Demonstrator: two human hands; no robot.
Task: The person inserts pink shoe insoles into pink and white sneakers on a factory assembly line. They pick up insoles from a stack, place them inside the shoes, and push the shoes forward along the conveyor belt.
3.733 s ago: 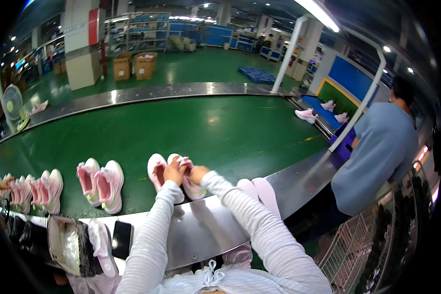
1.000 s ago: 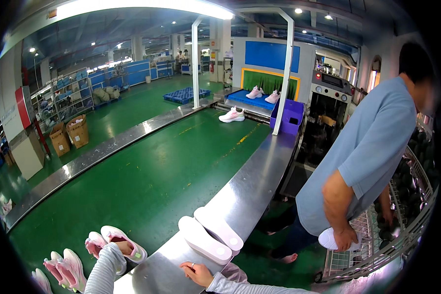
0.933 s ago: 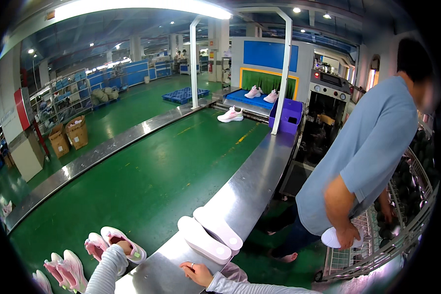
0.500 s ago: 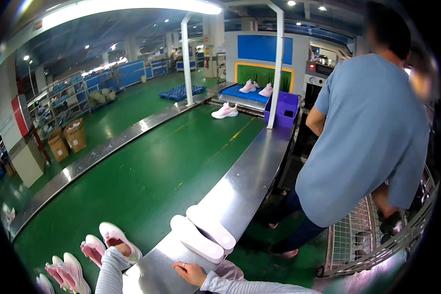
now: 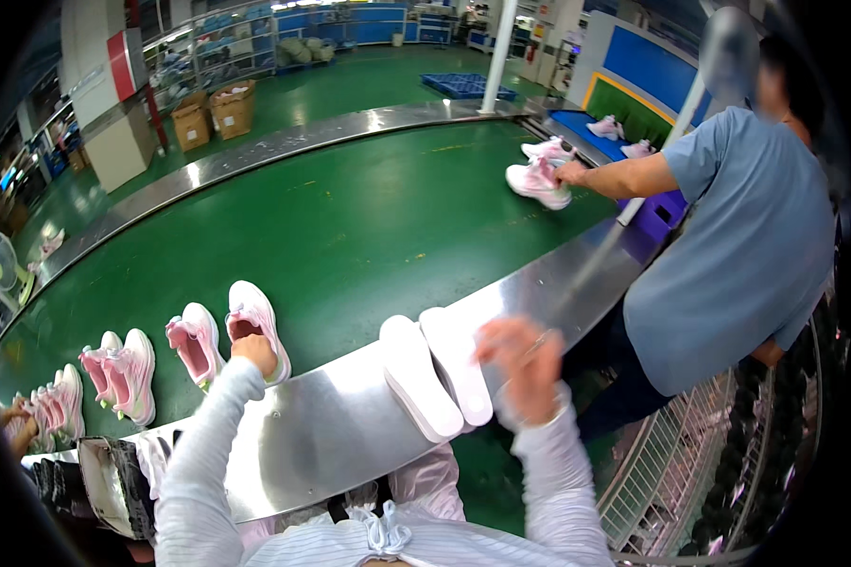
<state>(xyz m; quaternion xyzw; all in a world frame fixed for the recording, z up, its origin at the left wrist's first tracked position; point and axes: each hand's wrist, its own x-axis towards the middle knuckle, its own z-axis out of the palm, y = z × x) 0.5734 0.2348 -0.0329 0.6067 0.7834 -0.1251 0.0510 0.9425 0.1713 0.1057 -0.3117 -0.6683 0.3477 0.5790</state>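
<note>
At the belt's near edge my left hand (image 5: 257, 353) is closed at the heel opening of a pink and white sneaker (image 5: 252, 307), fingers partly hidden inside it. Just left of it stands another pink and white sneaker (image 5: 195, 342) with its opening facing up. My right hand (image 5: 528, 364) is raised above the metal ledge (image 5: 307, 439), to the right of two white sole-shaped pieces (image 5: 408, 373) lying side by side there. Motion smears its fingers, and I see nothing clear in them. A ring shows on that hand.
A green conveyor belt (image 5: 350, 227) carries several more sneakers (image 5: 132, 376) at the left. Across it, a co-worker in a blue shirt (image 5: 728, 255) grips a sneaker (image 5: 539, 182) near the belt's far end. A wire rack (image 5: 676, 472) stands at right, and a white post (image 5: 498, 57) rises beyond.
The view has swung left and down. My right hand has lifted off the ledge beside the sole-shaped pieces. The co-worker's arm now reaches over the belt to sneakers. My left hand stays at its sneaker.
</note>
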